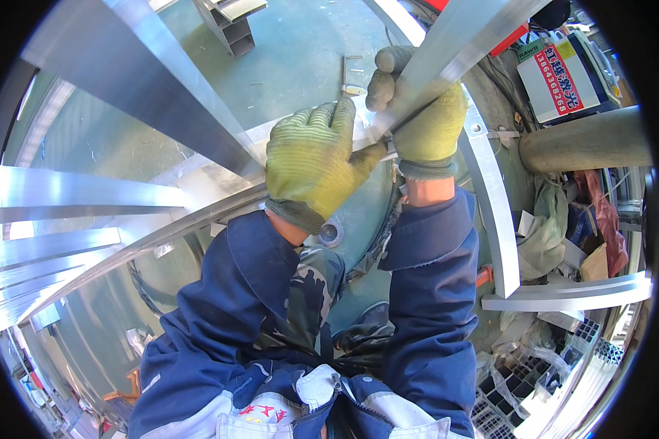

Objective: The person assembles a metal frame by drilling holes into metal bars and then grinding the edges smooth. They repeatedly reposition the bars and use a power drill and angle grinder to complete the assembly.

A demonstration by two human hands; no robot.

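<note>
Both my hands wear yellow-green work gloves with grey fingers or cuffs. My right hand (425, 117) is wrapped round the lower part of a silvery square metal bar (454, 47), its fingers showing on the bar's left side. My left hand (315, 157) lies closed over a long metal rail (216, 179), just left of that bar's foot, with the thumb stretched toward the foot. The meeting point of bar and rail is partly hidden by my hands. Another wide metal bar (154, 80) rises from the rail to the left of my left hand.
Several more metal bars (73, 189) branch off the rail at left. Curved metal strips (490, 212) stand at right, near a thick round tube (586, 139), a white box (560, 80) and crumpled plastic. A grey shelf unit (231, 29) stands on the green floor ahead.
</note>
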